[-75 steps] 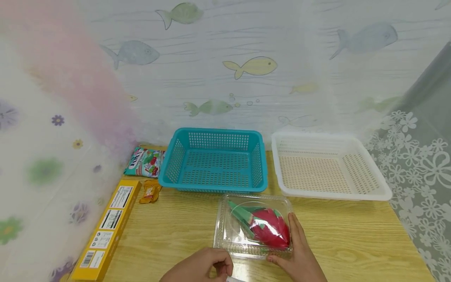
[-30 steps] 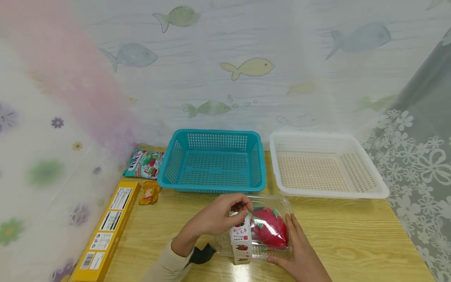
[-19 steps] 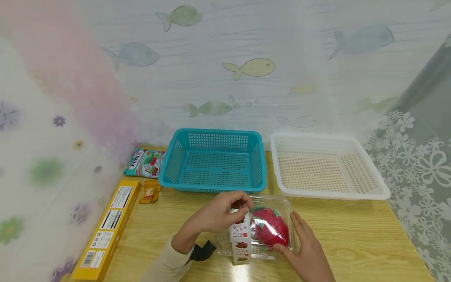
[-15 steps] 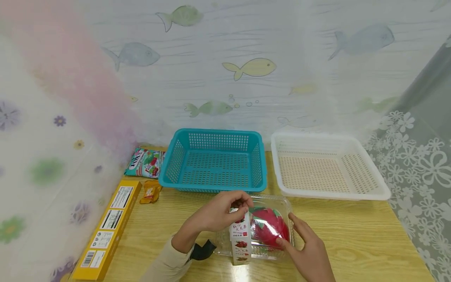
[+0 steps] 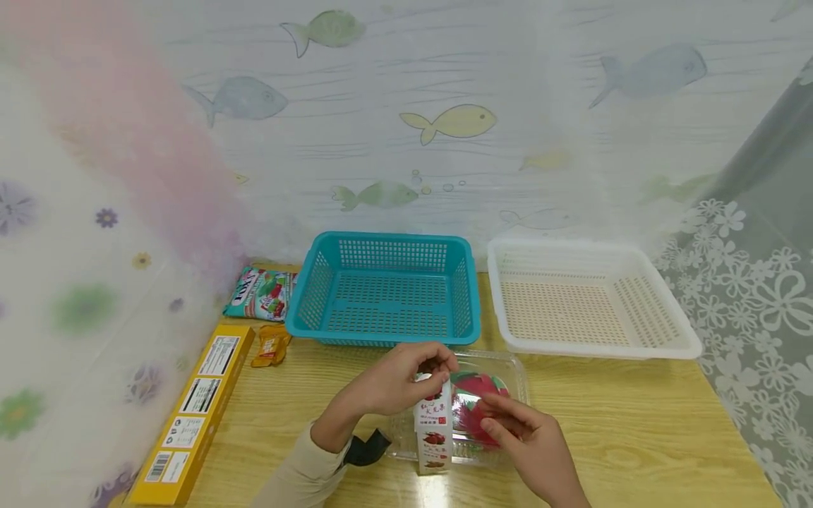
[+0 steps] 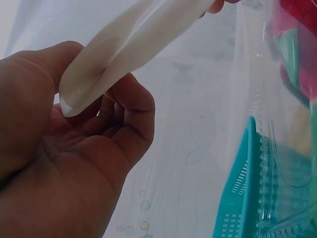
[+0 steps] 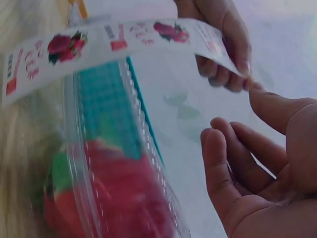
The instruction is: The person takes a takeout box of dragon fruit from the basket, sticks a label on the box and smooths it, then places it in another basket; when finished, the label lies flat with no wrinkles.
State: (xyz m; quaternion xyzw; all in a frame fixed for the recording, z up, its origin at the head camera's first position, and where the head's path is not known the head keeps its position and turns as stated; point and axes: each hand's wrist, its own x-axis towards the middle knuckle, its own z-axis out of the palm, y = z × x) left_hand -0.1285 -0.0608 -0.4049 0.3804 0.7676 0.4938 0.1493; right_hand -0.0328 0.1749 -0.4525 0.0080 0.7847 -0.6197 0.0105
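Observation:
My left hand (image 5: 406, 381) pinches the top of a strip of white stickers (image 5: 434, 423) printed with red dragon fruit. The strip hangs in front of a clear plastic clamshell box (image 5: 517, 367) and overlaps its left part. Inside the box lies a red and green toy dragon fruit (image 5: 479, 384), partly hidden by my hands. My right hand (image 5: 536, 444) is over the box's right side, fingers loosely bent and apart. In the right wrist view, my right thumb comes right at the left fingertips, with the other fingers (image 7: 215, 153) separated from it.
A teal basket (image 5: 473, 303) stands behind the box, with a white basket (image 5: 686, 331) to its right. At left are a candy bag (image 5: 257, 293), a small orange packet (image 5: 272, 346) and a long yellow box (image 5: 190, 416). A black band (image 5: 366, 450) is at my left wrist.
My left hand has risen from the table's front and brought the sticker strip over the box. The right hand has left the box's right edge and moved left, close to the left hand.

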